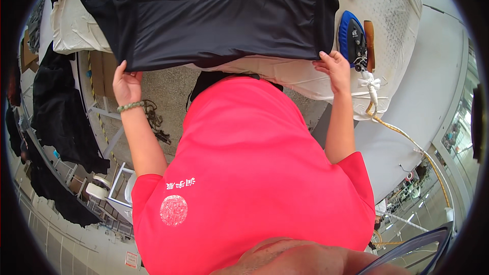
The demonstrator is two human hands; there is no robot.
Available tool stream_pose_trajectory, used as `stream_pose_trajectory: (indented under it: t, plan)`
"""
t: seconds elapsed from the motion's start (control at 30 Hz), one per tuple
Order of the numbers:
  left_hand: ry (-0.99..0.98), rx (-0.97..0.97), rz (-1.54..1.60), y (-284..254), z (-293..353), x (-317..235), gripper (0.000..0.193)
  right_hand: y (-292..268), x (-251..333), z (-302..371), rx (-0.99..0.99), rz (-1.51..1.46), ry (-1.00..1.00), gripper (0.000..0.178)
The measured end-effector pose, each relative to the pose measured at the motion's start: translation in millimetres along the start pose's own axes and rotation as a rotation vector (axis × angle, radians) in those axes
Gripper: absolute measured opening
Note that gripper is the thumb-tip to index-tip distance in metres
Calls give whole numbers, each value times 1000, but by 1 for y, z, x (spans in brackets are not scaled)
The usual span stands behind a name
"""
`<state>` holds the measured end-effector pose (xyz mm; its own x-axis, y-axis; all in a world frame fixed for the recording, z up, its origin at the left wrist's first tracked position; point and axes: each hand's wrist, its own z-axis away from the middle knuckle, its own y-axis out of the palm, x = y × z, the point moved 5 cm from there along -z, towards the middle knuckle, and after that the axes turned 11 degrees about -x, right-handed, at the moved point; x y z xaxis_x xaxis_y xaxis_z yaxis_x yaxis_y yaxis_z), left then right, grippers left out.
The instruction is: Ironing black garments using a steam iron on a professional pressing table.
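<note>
A black garment (229, 25) with a smooth, shiny panel and matte sides lies over the far part of the covered table, its near edge drawn out between my hands. My left hand (127, 85) pinches the near left corner of the garment; a beaded bracelet circles that wrist. At the near right corner, my right hand (336, 70) grips the cloth between thumb and fingers. Just beyond my right hand stands an iron (351, 38) with a blue-rimmed sole cover and a brown handle, apart from the hand.
The pale cloth-covered ironing table (389, 25) spreads under the garment. From the iron a wrapped hose (402, 132) runs down to the right, beside a grey surface (417, 91). Black garments (63, 107) hang at the left, near a metal-framed stand (119, 186).
</note>
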<state>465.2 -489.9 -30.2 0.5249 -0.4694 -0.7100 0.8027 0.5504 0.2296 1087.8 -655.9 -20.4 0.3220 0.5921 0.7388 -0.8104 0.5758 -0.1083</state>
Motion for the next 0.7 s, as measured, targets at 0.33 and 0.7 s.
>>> stream_pose_trajectory:
  t: [0.33,0.7]
  plan:
    - [70,-220,-526,84,-24,1,40,-38,92,-11,-882,1405,-1159,54]
    - [-41,116,-202,98,-21,-18,48,-34,157,-46,-451,1017,-136,42]
